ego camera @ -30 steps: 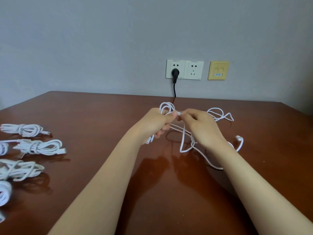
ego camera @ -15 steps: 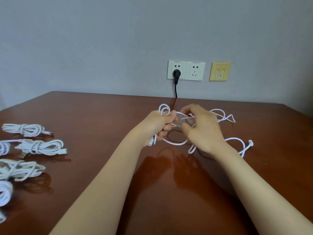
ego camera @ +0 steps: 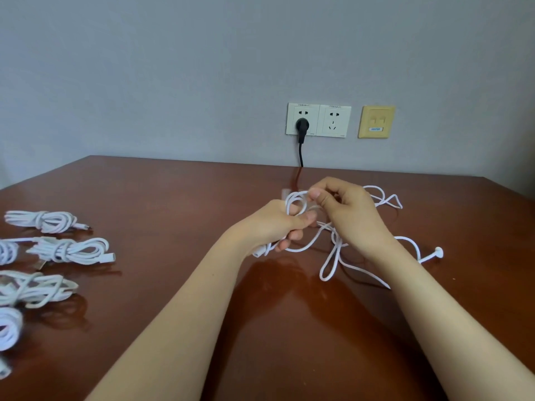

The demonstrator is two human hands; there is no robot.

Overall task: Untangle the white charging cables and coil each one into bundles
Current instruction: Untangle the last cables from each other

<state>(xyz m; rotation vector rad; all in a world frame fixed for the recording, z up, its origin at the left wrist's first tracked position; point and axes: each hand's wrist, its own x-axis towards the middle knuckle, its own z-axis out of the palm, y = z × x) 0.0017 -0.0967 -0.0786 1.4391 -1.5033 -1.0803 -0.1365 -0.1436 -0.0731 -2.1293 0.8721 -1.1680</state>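
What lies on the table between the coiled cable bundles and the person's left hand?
In the head view, only bare brown table separates the coiled bundles from the left hand, which grips the loose cable.

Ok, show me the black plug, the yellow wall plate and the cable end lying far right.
black plug point(ego camera: 302, 125): head view, its round body.
yellow wall plate point(ego camera: 376, 122): head view, face centre.
cable end point(ego camera: 438, 251): head view, connector tip.

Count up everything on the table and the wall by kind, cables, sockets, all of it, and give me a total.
Coiled white cable bundles: 5, two cut off at the left edge
Loose white cable, held by left hand and right hand: 1
White wall sockets: 2
Yellow wall plate: 1
Black plug: 1
Total: 10
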